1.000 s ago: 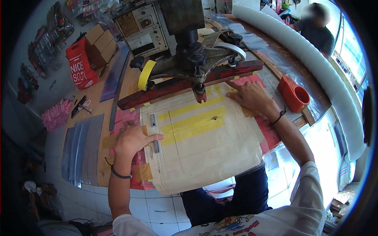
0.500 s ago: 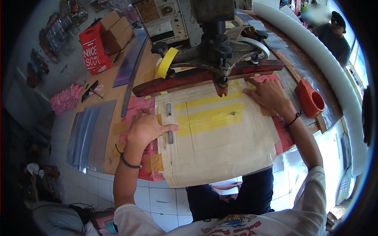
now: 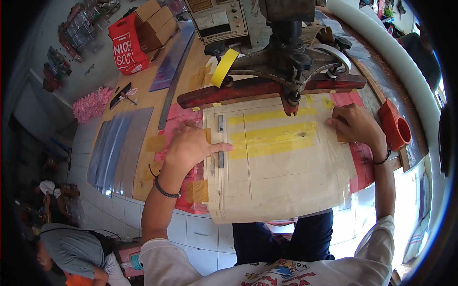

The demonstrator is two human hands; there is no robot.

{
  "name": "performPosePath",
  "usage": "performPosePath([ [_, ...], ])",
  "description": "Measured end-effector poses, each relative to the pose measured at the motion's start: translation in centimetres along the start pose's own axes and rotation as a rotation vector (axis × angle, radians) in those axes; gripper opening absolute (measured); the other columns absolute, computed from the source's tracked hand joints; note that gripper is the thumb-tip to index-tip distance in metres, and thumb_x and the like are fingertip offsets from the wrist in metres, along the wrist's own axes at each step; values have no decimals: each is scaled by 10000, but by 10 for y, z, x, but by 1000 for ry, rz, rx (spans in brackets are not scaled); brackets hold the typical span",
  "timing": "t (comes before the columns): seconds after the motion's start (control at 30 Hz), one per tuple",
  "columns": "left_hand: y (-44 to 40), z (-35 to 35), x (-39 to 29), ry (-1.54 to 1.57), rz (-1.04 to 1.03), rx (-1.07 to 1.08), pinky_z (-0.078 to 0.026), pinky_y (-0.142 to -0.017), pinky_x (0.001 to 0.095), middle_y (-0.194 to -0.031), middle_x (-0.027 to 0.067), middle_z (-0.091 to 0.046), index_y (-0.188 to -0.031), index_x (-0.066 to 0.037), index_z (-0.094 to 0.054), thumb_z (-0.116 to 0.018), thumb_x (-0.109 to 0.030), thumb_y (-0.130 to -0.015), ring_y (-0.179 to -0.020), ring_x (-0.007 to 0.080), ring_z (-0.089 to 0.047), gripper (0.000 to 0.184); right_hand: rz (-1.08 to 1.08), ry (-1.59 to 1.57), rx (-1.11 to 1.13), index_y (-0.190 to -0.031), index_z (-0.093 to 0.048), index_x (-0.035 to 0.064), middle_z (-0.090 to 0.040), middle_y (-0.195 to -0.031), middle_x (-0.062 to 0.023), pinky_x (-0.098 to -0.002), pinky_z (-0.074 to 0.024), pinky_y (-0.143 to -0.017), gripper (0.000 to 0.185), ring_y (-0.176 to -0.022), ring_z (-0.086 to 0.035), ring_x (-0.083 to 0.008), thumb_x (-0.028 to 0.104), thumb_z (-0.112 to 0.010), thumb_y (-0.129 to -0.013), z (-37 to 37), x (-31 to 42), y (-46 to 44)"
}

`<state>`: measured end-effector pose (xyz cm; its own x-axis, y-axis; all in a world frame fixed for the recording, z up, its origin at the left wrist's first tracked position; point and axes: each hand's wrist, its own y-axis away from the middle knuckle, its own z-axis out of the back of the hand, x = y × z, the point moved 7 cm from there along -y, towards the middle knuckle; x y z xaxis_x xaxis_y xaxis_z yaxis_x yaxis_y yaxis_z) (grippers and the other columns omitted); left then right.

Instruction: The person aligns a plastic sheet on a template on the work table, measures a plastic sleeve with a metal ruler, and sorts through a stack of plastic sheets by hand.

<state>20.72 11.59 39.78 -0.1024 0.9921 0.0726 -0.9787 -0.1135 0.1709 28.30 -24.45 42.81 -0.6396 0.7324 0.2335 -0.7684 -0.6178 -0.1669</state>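
My left hand (image 3: 188, 147) lies on the left edge of a cream sheet (image 3: 286, 186) marked with pencil lines and yellow tape strips (image 3: 272, 138). Its thumb stretches across a small metal bar (image 3: 221, 159); a second metal bar (image 3: 221, 123) sits just above. My right hand (image 3: 357, 125) is at the sheet's upper right, fingers half curled, thumb and forefinger slightly apart. I see nothing held in either hand. Beyond the hands, a dark press head with a long red bar (image 3: 238, 91) hangs over the sheet's far edge.
An orange-red tape dispenser (image 3: 395, 125) stands right of my right hand. Clear plastic sheets (image 3: 121, 148), a phone (image 3: 120, 95), pink material (image 3: 93, 103) and a red bag (image 3: 128, 45) are at the left. A white roll (image 3: 420, 81) borders the right. Another person (image 3: 78, 248) is at lower left.
My right hand's forefinger has drawn back from the red bar and its fingers have curled. My left hand stays on the sheet's left edge. The view has shifted, moving the scene rightward.
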Motion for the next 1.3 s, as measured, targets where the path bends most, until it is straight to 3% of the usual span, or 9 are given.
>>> performPosePath([
  [0.2, 0, -2, 1, 26, -38, -69, -437, -1013, 455, -1021, 377, -622, -1036, 105, -663, -602, -821, -673, -1095, 480, -577, 997, 34, 10, 39, -721, -630, -9, -597, -642, -174, -406, -455, -598, 361, -618, -596, -335, 302, -650, -903, -5, 1, -1],
  [0.4, 0, 0, 0, -36, -10, -91, -441, -1002, 444, -1031, 365, -627, -1039, 114, -658, -598, -806, -696, -1050, 433, -617, 984, 31, 4, 50, -739, -648, -3, -607, -625, -167, -402, -459, -595, 350, -602, -600, -334, 306, -645, -903, -6, 3, -2],
  [0.5, 5, 9, -7, 48, -20, 8, -446, -991, 440, -1056, 347, -631, -1069, 77, -669, -595, -798, -708, -1046, 408, -624, 949, 61, 4, 26, -713, -632, 4, -593, -625, -167, -395, -454, -594, 323, -603, -586, -335, 269, -656, -897, -10, 3, -3],
  [0.7, 3, 5, -4, 41, 14, 67, -443, -992, 432, -1071, 316, -640, -1107, -17, -691, -594, -786, -718, -1073, 399, -610, 868, 9, 60, 65, -756, -662, 50, -603, -596, -127, -414, -473, -613, 402, -604, -614, -315, 399, -582, -937, -11, -4, -2],
  [0.8, 3, 7, -7, 53, -35, 57, -440, -998, 473, -949, 294, -670, -1098, 55, -661, -580, -818, -696, -1011, 453, -621, 964, -10, 54, 55, -752, -662, 44, -610, -618, -134, -418, -473, -614, 418, -609, -615, -312, 419, -596, -924, -11, -5, -2],
  [1.0, 6, 11, -10, 123, -101, -39, -474, -946, 463, -728, 256, -660, -951, 65, -695, -580, -798, -720, -877, 394, -664, 901, -161, 71, -9, -735, -660, 37, -618, -644, -129, -419, -464, -613, 441, -614, -608, -293, 457, -658, -869, -3, -22, -1],
  [1.1, 2, 7, -8, 75, 4, 156, -484, -919, 459, -718, 256, -659, -898, 78, -698, -582, -800, -714, -877, 401, -658, 905, -204, 72, -37, -733, -661, 34, -619, -650, -123, -414, -459, -603, 439, -616, -603, -284, 456, -673, -857, 0, -27, 0],
  [1.2, 4, 13, -11, -22, -18, 91, -518, -738, 430, -694, 224, -660, -869, 31, -717, -592, -766, -748, -716, 362, -676, 816, -209, 47, -67, -756, -671, 31, -624, -659, -125, -408, -459, -595, 433, -623, -604, -284, 451, -673, -858, -1, -31, 0],
  [1.3, -1, 8, -8, 15, -152, -99, -519, -733, 427, -672, 214, -656, -794, 38, -709, -591, -764, -752, -702, 351, -675, 812, -191, 36, -81, -794, -685, 27, -632, -674, -135, -401, -465, -597, 431, -628, -609, -287, 451, -668, -865, -6, -37, -2],
])
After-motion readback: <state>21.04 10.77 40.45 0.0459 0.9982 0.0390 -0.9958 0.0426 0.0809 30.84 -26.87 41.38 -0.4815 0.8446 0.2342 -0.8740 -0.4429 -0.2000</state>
